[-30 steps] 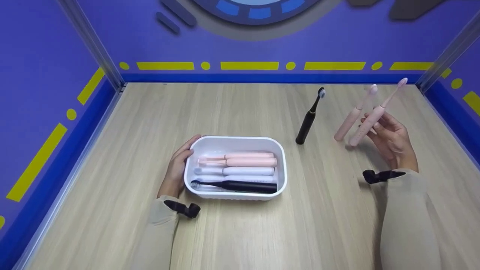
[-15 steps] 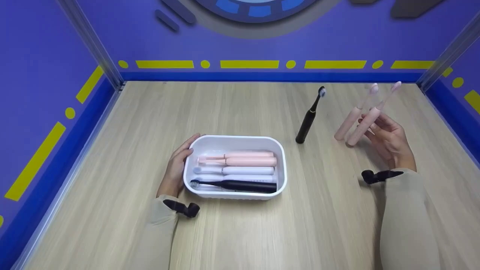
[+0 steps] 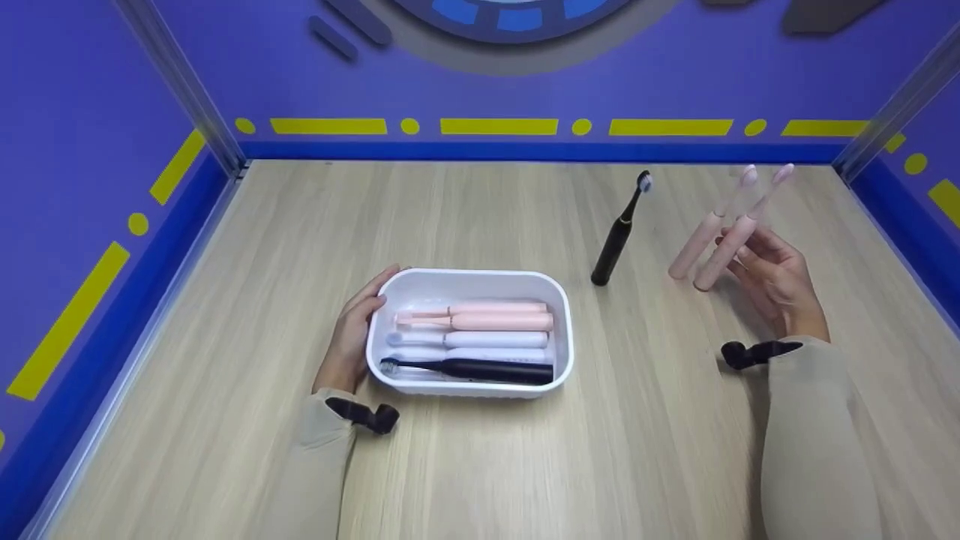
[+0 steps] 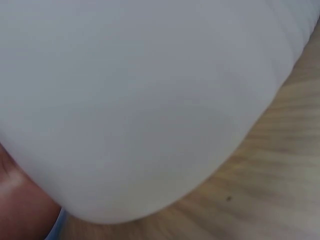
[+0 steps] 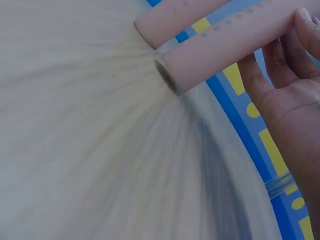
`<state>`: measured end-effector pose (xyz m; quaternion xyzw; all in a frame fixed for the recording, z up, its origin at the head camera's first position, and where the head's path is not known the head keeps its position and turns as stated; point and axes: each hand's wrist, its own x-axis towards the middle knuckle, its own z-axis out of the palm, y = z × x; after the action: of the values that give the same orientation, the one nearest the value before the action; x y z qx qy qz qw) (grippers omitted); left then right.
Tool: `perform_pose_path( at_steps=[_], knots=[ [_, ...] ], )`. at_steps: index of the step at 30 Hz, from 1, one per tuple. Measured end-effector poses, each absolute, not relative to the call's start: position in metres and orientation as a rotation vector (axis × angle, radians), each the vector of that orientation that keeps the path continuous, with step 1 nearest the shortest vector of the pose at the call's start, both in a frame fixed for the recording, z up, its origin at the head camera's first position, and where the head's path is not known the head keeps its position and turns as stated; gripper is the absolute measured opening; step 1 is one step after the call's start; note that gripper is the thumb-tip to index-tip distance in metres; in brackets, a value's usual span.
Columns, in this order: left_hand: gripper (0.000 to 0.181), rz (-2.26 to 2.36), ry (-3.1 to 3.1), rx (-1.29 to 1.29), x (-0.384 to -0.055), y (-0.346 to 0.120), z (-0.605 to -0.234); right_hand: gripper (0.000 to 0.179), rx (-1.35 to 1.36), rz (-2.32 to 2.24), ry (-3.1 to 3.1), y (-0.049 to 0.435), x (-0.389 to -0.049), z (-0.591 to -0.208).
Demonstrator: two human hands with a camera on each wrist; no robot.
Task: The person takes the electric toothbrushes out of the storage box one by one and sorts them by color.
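My right hand [image 3: 780, 281] pinches the handle of a pink electric toothbrush [image 3: 726, 253] between thumb and fingers, brush head up. Its base is at the tabletop; the right wrist view shows a dark edge under that base, and full contact is unclear. Just left of it stands a second pink electric toothbrush [image 3: 695, 246], upright. Farther left is a standing black electric toothbrush [image 3: 613, 251]. My left hand [image 3: 349, 337] holds the left side of a white plastic box [image 3: 566, 330], thumb at the rim. The box wall [image 4: 140, 100] fills most of the left wrist view.
Inside the box lie pink toothbrushes [image 3: 502, 322], white toothbrushes [image 3: 495, 340] and a black toothbrush [image 3: 499, 371], side by side. The wooden table [image 3: 600, 465] is bordered by blue panels [image 3: 525, 97] at the back and sides.
My right hand has moved slightly left and down, bringing its pink toothbrush more upright and closer to the standing pink one. The left hand and the box stay in place.
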<state>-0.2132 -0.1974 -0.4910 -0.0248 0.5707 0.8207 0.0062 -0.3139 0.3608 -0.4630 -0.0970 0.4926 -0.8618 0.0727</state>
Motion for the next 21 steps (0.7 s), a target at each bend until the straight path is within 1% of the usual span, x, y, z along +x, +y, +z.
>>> perform_pose_path(
  at_steps=[13,18,21],
  knots=[
    [0.05,2.55,1.807,-0.081,-0.2119,-0.1974,-0.4906,0.045,-0.342,-2.572,1.473,0.3613,-0.3119,-0.466],
    [0.05,2.547,1.802,-0.105,-0.2116,-0.1973,-0.4894,0.048,-0.494,-2.507,1.524,0.3622,-0.3115,-0.4689],
    [0.05,2.53,1.814,-0.12,-0.2116,-0.1975,-0.4889,0.047,-0.497,-2.502,1.523,0.362,-0.3108,-0.4698]
  ],
)
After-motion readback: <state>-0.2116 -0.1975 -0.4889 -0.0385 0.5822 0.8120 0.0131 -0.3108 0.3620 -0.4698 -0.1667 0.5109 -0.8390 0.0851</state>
